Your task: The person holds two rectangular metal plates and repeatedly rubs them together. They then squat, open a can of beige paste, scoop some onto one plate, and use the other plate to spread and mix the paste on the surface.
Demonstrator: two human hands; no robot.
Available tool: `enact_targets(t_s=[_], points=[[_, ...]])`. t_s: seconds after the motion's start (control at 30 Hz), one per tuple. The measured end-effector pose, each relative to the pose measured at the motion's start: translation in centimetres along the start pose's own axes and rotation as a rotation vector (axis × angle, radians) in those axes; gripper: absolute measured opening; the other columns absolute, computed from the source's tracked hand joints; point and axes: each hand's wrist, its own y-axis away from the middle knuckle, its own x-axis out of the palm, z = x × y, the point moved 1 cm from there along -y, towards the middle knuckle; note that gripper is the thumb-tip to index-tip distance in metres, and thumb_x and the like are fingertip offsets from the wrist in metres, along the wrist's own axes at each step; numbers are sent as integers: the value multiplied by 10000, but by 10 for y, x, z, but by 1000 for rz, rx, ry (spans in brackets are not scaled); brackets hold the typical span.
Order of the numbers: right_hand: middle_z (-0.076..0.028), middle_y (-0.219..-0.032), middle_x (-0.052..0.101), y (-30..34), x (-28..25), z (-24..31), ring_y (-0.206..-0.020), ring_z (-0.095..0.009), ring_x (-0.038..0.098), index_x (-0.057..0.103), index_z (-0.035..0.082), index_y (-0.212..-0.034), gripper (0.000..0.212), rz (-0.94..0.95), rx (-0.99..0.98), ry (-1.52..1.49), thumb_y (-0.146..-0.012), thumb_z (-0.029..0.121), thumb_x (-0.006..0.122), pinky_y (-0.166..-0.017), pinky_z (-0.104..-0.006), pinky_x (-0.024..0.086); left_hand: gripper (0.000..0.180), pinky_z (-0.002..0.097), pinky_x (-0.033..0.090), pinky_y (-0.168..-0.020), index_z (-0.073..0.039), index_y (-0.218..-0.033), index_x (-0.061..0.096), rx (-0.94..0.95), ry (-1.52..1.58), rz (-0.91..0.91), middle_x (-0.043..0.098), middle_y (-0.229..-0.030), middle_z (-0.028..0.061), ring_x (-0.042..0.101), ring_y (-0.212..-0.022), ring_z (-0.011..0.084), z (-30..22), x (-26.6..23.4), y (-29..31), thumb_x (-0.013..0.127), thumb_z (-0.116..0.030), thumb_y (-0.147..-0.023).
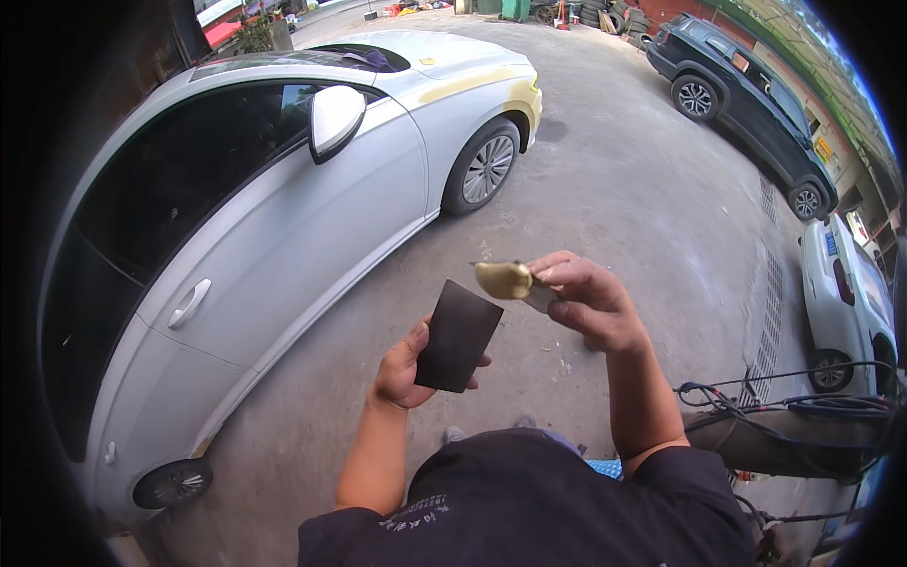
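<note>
My left hand (404, 370) is closed around a dark, flat rectangular plate (460, 337), its broad face turned up. Just right of it and a little higher, my right hand (590, 300) pinches a putty knife (542, 299) with a thin grey blade. A thick lump of yellowish putty (504, 280) sits on the blade's far end, above and apart from the plate. To the left stands a white car (331, 217) with yellowish filler patches (468, 83) along its front fender and hood edge.
Coiled cables (737, 402) hang over a dark beam-like thing (770, 439) close on my right. A dark SUV (742, 80) and another white car (846, 293) stand along the right side, by a drain grate (767, 321). Stacked tyres (619, 17) lie at the back.
</note>
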Motion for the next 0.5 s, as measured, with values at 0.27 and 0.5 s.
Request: enact_targets(t_s=[0.27,0.5], points=[[-137,-1249,591,-25,41,-48,-1161,-296,568,636,43,-1191,401,289,262,508,-807,-63,595,-980,-386,458,693,563,562,-778,-68,-1449,354,53,206,116,518,-1329,210,601,-1095,441,-10,0,38,478,-543,-960],[-124,-1181,618,-38,102,-67,-1061,-330,582,630,84,-1191,459,141,46,903,-758,-65,614,-907,-399,500,683,466,426,-1029,-46,-1450,346,597,-219,-479,518,-1362,114,525,-1235,285,-6,-5,35,368,-560,-1001]])
